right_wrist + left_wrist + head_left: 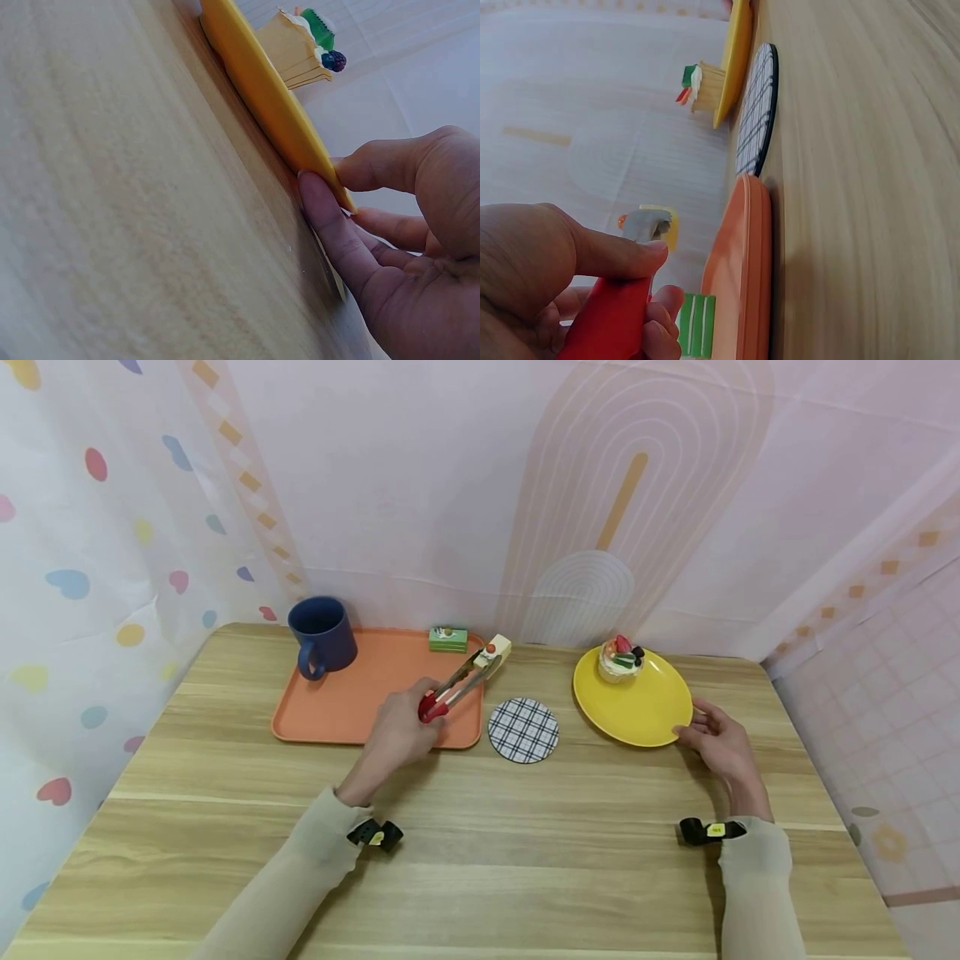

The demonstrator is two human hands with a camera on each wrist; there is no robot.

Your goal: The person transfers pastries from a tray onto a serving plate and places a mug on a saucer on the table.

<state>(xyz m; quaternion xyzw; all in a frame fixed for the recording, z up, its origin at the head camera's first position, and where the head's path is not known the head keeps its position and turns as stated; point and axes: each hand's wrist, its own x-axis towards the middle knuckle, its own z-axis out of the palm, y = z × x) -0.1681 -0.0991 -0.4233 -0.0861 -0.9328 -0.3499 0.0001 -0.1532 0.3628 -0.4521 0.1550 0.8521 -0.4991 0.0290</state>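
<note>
My left hand grips a pair of tongs by the red handles. Between the tongs' metal tips is a pale yellow cake piece with an orange topping, held up over the right end of the orange tray. At the right, my right hand pinches the rim of a yellow plate, thumb on one face and fingers at the other in the right wrist view. A fruit-topped cupcake stands on the plate's far left part.
A dark blue mug stands at the tray's back left. On the tray's back right lies a green cake slice. A round checked coaster lies between tray and plate on the wooden table. A patterned curtain hangs behind.
</note>
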